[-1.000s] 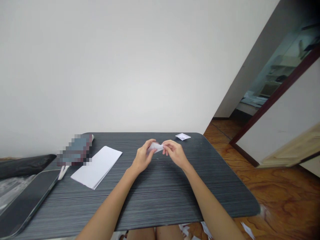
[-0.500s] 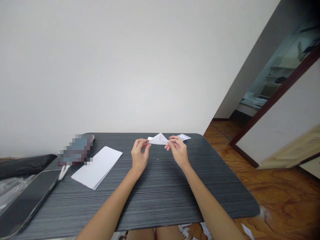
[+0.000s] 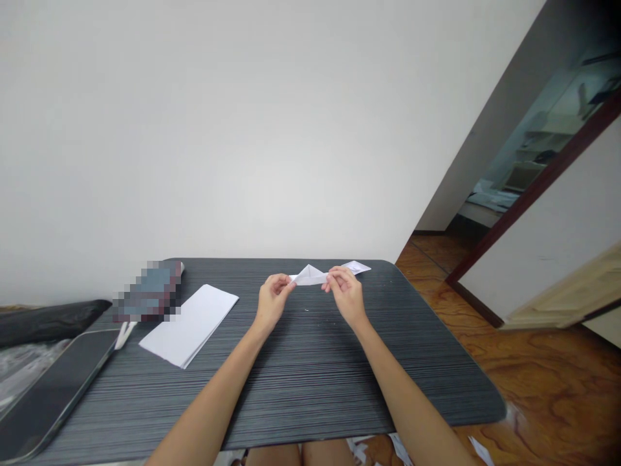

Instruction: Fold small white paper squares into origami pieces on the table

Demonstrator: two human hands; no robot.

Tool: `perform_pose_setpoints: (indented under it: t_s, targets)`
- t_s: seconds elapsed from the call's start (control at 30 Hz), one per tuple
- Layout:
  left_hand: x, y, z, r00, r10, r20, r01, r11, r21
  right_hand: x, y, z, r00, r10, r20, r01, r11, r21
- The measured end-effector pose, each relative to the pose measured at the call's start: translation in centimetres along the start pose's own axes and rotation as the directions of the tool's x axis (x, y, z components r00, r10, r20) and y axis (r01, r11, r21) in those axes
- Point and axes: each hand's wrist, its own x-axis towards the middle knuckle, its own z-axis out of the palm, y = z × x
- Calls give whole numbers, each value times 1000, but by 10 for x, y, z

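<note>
A small white folded paper boat [image 3: 309,276] with a pointed peak in its middle is held above the far part of the dark table [image 3: 310,362]. My left hand [image 3: 273,299] pinches its left end between thumb and fingers. On the other end, my right hand [image 3: 345,292] has its thumb and fingertips closed. Behind my right hand lies another folded white paper piece [image 3: 358,266], partly covered by the hand.
A stack of white paper [image 3: 190,325] lies left of my arms. Further left are a blurred-out object [image 3: 148,291], a white cable [image 3: 125,334] and a dark phone-like slab [image 3: 58,391]. The wall [image 3: 291,129] rises behind the table; paper scraps [image 3: 480,450] lie on the floor.
The folded paper has dropped slightly and tilted in my hands. My left hand has turned, with its thumb now nearer the paper's end. My right hand stays almost in place.
</note>
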Motion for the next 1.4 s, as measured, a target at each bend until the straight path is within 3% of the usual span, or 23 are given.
perform_pose_setpoints:
  t_s: [0.13,0.27,0.63,0.73,0.87,0.97,1.07,1.4]
  targets:
    - [-3,10,2,995,-61,75,66,996,-62,2,4,-3,998,62,-9,-62,998,5]
    - [-5,13,2,998,-54,28,56,996,-76,2,4,-4,994,112,-1,-112,994,5]
    - [-6,13,4,995,-86,-45,81,991,-104,2,7,-3,996,89,-4,-89,996,9]
    - [-4,9,2,993,-109,-45,104,989,-105,2,14,-4,988,145,-57,-143,989,44]
    - [-3,7,1,991,-124,-58,119,989,-89,1,17,-3,965,259,-41,-256,965,63]
    - [-3,9,2,991,-136,-8,133,981,-142,-1,13,-1,952,303,-49,-297,950,94]
    - [-4,12,2,987,-149,52,156,970,-188,-3,7,1,950,309,-44,-301,943,143]
    - [-2,14,-2,988,-152,0,144,939,-312,1,-5,-2,966,258,21,-256,945,203]
